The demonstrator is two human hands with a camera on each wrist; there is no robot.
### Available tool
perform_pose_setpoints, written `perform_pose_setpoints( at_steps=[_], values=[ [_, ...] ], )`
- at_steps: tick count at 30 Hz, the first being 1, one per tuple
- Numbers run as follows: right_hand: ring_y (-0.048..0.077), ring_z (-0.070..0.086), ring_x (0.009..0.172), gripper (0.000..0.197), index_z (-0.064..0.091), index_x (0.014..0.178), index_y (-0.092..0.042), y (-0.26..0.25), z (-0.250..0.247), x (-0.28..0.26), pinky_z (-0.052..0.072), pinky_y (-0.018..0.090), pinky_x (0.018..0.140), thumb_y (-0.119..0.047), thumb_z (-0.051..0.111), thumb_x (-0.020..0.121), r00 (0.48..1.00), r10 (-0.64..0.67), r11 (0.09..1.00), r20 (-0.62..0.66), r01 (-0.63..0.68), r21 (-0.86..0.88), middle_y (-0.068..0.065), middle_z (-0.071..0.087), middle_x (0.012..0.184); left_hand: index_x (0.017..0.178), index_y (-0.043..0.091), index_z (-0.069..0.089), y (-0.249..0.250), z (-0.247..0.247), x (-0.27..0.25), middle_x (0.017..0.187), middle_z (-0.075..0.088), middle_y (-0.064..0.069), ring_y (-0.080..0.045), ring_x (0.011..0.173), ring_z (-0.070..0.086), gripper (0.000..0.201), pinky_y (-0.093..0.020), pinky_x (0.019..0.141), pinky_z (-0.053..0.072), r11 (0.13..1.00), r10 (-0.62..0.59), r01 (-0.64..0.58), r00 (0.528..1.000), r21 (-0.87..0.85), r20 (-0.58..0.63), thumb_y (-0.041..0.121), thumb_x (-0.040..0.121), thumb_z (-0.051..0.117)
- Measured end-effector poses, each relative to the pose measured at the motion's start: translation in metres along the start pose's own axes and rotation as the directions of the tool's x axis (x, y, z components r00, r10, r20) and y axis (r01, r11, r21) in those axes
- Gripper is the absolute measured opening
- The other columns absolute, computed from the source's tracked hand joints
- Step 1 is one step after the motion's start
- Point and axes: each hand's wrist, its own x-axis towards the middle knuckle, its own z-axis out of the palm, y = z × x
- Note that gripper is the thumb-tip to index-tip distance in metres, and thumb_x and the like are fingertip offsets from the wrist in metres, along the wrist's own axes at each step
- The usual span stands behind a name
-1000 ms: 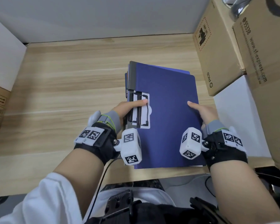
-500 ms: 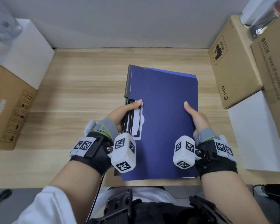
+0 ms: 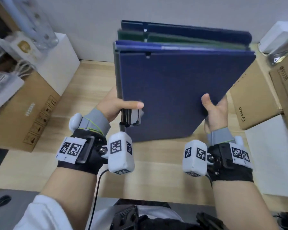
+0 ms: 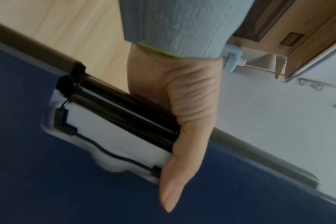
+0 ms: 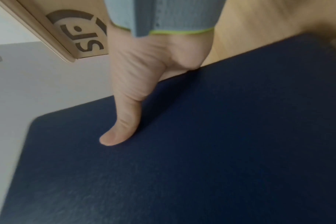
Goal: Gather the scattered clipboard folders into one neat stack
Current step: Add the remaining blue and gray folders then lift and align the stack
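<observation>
Both grips clamp the folder stack (image 3: 181,90): left hand (image 3: 118,106) at its clip side, right hand (image 3: 214,112) at the opposite edge, raised above the counter (image 3: 156,171), probably to square the edges.

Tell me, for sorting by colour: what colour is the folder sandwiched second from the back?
Dark green folder; the head view shows it best.
</observation>
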Motion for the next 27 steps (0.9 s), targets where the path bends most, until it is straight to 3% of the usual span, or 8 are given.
perform_pose_setpoints(
  at_steps=[3, 7, 10, 12, 14, 17, 23, 27],
  values=[
    [-0.003, 0.065, 0.092, 0.080, 0.052, 0.105, -0.024, 0.010, -0.007, -0.005, 0.050, 0.019, 0.083, -0.057, 0.085, 0.040, 0.998, -0.005, 1.000, 0.060, 0.006, -0.016, -0.022, 0.073, 0.092, 0.099, 0.016, 0.061, -0.018, -0.006, -0.008, 0.084, 0.076, 0.015, -0.001, 0.085, 0.069, 0.077, -0.018, 0.073, 0.054, 0.999, 0.024, -0.024, 1.000, 0.022, -0.006, 0.028, 0.029, 0.091],
    [-0.007, 0.065, 0.089, 0.083, 0.052, 0.102, -0.024, 0.017, -0.012, -0.009, 0.050, 0.014, 0.077, -0.055, 0.087, 0.034, 0.995, 0.004, 0.999, 0.095, -0.001, -0.040, -0.025, 0.072, 0.089, 0.096, 0.019, 0.060, -0.028, -0.006, -0.009, 0.082, 0.075, 0.018, 0.002, 0.083, 0.068, 0.083, -0.017, 0.075, 0.054, 0.999, 0.029, -0.030, 0.999, -0.027, -0.022, 0.046, 0.024, 0.090],
    [-0.002, 0.065, 0.095, 0.086, 0.053, 0.106, -0.024, 0.018, -0.013, -0.007, 0.050, 0.017, 0.079, -0.050, 0.089, 0.033, 0.993, 0.025, 0.997, 0.111, -0.016, -0.079, -0.019, 0.072, 0.095, 0.092, 0.017, 0.060, -0.024, -0.007, -0.007, 0.077, 0.074, 0.019, 0.004, 0.079, 0.068, 0.078, -0.015, 0.071, 0.053, 0.999, 0.016, -0.018, 0.999, 0.048, 0.038, 0.031, 0.022, 0.090],
    [0.001, 0.065, 0.095, 0.086, 0.054, 0.106, -0.022, 0.019, -0.015, -0.007, 0.051, 0.019, 0.079, -0.044, 0.091, 0.032, 0.992, 0.032, 0.993, 0.118, -0.019, -0.113, -0.016, 0.071, 0.095, 0.089, 0.016, 0.060, -0.022, -0.007, -0.007, 0.073, 0.074, 0.019, 0.005, 0.074, 0.068, 0.062, -0.014, 0.065, 0.052, 0.996, -0.005, -0.003, 0.996, 0.087, 0.086, 0.016, 0.030, 0.080],
    [-0.003, 0.066, 0.090, 0.076, 0.055, 0.101, -0.022, 0.022, -0.015, -0.006, 0.051, 0.018, 0.075, -0.024, 0.092, 0.035, 0.995, 0.019, 0.989, 0.097, -0.004, -0.148, -0.020, 0.072, 0.089, 0.089, 0.017, 0.060, -0.024, -0.007, -0.007, 0.074, 0.074, 0.017, 0.003, 0.075, 0.067, 0.057, -0.015, 0.067, 0.053, 0.995, 0.006, -0.015, 0.996, 0.101, 0.088, 0.015, 0.036, 0.078],
    [-0.006, 0.066, 0.085, 0.061, 0.055, 0.098, -0.025, 0.024, -0.010, -0.007, 0.051, 0.015, 0.072, 0.003, 0.076, 0.048, 0.998, -0.049, 0.990, 0.032, 0.053, -0.130, -0.018, 0.071, 0.088, 0.091, 0.018, 0.062, -0.027, -0.007, -0.003, 0.081, 0.072, 0.012, 0.001, 0.080, 0.067, 0.058, -0.020, 0.075, 0.055, 0.995, 0.044, -0.045, 0.999, 0.092, 0.016, 0.016, 0.036, 0.079],
    [-0.002, 0.066, 0.088, 0.060, 0.055, 0.101, -0.024, 0.020, -0.008, -0.003, 0.052, 0.017, 0.074, 0.005, 0.074, 0.052, 0.997, -0.081, 0.992, 0.013, 0.082, -0.091, -0.018, 0.071, 0.088, 0.096, 0.016, 0.059, -0.016, -0.009, 0.006, 0.094, 0.064, 0.002, 0.004, 0.082, 0.066, 0.062, -0.016, 0.075, 0.054, 0.992, 0.084, -0.087, 0.996, 0.089, 0.037, 0.016, 0.037, 0.078],
    [-0.003, 0.065, 0.092, 0.065, 0.054, 0.102, -0.026, 0.023, -0.012, -0.003, 0.051, 0.018, 0.079, -0.004, 0.081, 0.047, 0.997, -0.069, 0.989, 0.045, 0.074, -0.125, -0.022, 0.072, 0.090, 0.089, 0.018, 0.060, -0.026, -0.010, 0.005, 0.084, 0.068, 0.012, 0.004, 0.080, 0.066, 0.056, -0.016, 0.072, 0.053, 0.990, 0.070, -0.072, 0.997, 0.118, 0.023, 0.016, 0.037, 0.079]
  ],
)
